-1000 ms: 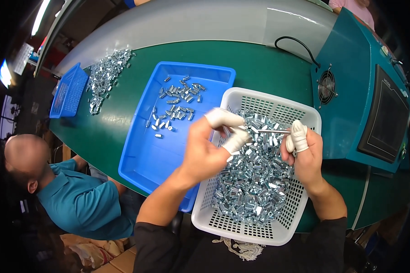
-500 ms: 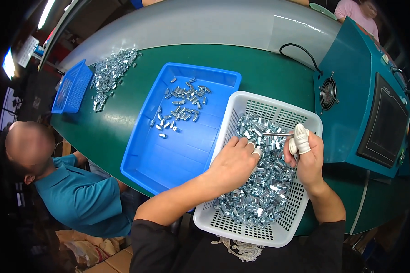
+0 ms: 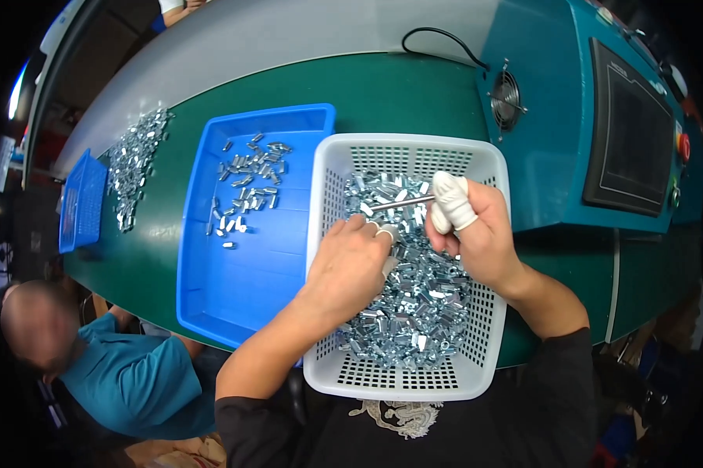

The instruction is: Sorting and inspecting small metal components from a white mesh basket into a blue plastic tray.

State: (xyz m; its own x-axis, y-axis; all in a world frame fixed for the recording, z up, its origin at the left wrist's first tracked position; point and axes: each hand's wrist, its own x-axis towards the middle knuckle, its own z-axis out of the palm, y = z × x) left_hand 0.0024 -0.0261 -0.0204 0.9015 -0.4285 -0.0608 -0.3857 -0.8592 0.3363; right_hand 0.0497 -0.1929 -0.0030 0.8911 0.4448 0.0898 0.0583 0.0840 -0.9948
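Note:
My right hand [image 3: 476, 234], with white finger covers on its thumb and forefinger, grips a thin metal rod [image 3: 406, 203]. The rod points left, its tip just past the fingers of my left hand [image 3: 347, 265]. That hand is curled palm down, with white covers on some fingers; whatever its fingertips pinch is hidden. Both hands are over a white perforated basket [image 3: 402, 388], deep in small shiny hexagonal metal pieces [image 3: 414, 312] that look like long nuts. Left of it stands a shallow blue tray [image 3: 250, 300] with a scatter of similar pieces [image 3: 250, 168] in its far half.
A teal machine [image 3: 550, 179] with a dark screen and a fan stands at the right on the green table [image 3: 398, 86]. Far left are a heap of metal pieces [image 3: 137, 156] and a blue basket [image 3: 84, 199]. A person in a teal shirt [image 3: 137, 374] sits at the left.
The whole view has shifted, so basket and tray appear further left. The rod now slants down toward its left tip; before, it lay nearly level. Both hands stay over the basket.

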